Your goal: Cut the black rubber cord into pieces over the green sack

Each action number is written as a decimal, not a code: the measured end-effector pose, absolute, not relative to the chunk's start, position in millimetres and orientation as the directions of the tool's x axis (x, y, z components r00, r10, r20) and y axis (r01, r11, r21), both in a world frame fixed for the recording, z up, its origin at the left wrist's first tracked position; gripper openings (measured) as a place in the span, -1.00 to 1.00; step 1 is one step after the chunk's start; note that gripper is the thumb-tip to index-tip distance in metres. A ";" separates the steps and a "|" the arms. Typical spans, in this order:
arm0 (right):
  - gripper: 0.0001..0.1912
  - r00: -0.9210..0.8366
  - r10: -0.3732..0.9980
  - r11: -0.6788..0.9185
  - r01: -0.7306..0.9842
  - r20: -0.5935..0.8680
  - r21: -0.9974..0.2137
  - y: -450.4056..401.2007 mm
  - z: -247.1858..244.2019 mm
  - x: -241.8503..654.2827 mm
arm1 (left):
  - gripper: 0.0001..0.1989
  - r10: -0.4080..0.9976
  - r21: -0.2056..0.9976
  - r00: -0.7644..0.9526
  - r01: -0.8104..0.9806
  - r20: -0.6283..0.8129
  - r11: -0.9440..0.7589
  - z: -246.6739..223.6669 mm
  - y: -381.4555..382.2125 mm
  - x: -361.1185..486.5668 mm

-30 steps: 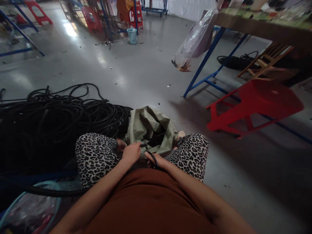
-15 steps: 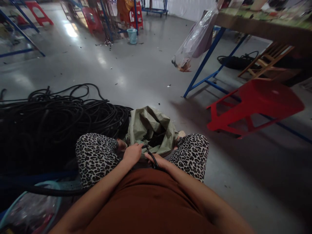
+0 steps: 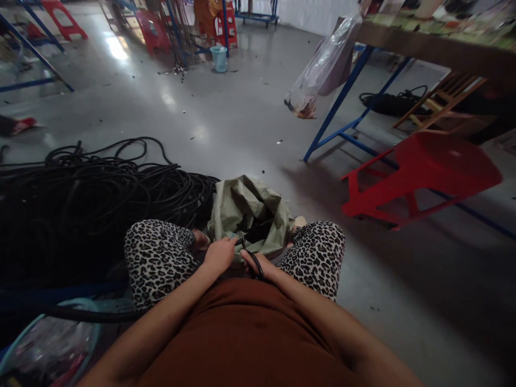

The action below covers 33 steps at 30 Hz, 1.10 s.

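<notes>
My left hand [image 3: 220,255] is closed on the end of a black cord [image 3: 239,242] over the near rim of an open green woven sack [image 3: 228,194]. Black-handled scissors [image 3: 255,263] are in my right hand [image 3: 258,264], its fingers wrapped round the handles. Their blades meet the cord just right of my left fingertips. Dark pieces [image 3: 258,230], too dim to make out singly, lie inside the sack between my legs. A long black cord [image 3: 92,315] runs in from the left and passes under my left forearm.
A large heap of black cords [image 3: 121,188] covers the floor at left. Below it is a blue-rimmed basket [image 3: 94,328] of plastic scraps. At right stand a red stool [image 3: 439,166] and a table [image 3: 403,33] with a hanging plastic bag [image 3: 322,64]. Farther back is a small blue bucket [image 3: 219,59].
The scissors and my right hand have shifted slightly, with the blades still at the cord. A person's red-shoed foot has come into view at the far left.
</notes>
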State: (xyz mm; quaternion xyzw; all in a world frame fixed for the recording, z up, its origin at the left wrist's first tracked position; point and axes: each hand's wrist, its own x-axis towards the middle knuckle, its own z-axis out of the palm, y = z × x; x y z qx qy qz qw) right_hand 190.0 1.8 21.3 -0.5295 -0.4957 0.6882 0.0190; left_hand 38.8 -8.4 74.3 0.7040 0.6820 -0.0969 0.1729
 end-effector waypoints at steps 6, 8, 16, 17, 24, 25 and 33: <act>-0.46 -0.436 0.606 -0.435 0.519 -0.666 -0.736 2.7 23.7 191.5 | -0.65 0.925 0.126 0.024 0.992 -0.378 0.026 77.4 -7.3 39.7; -0.45 -0.449 0.626 -0.389 0.530 -0.638 -0.754 2.8 21.1 192.0 | -0.65 0.922 0.133 0.004 0.990 -0.386 0.052 78.3 -7.1 39.9; -0.42 -0.454 0.642 -0.332 0.561 -0.617 -0.758 2.4 18.8 192.5 | -0.63 0.927 0.162 -0.020 0.983 -0.375 0.087 77.6 -6.5 40.3; -0.42 -0.454 0.642 -0.330 0.564 -0.618 -0.757 2.6 18.8 192.6 | -0.63 0.927 0.167 -0.021 0.982 -0.374 0.090 77.4 -6.4 40.3; -0.40 -0.437 0.643 -0.349 0.564 -0.629 -0.749 2.4 11.7 193.2 | -0.63 0.930 0.180 -0.018 0.980 -0.367 0.090 73.6 -5.3 38.9; -0.40 -0.438 0.647 -0.343 0.564 -0.624 -0.751 2.2 9.8 193.3 | -0.63 0.932 0.178 -0.014 0.980 -0.363 0.084 72.6 -5.1 38.4; -0.44 -0.437 0.671 -0.257 0.622 -0.600 -0.740 2.2 8.2 194.6 | -0.64 0.936 0.156 -0.011 0.985 -0.352 0.070 69.9 -3.3 35.9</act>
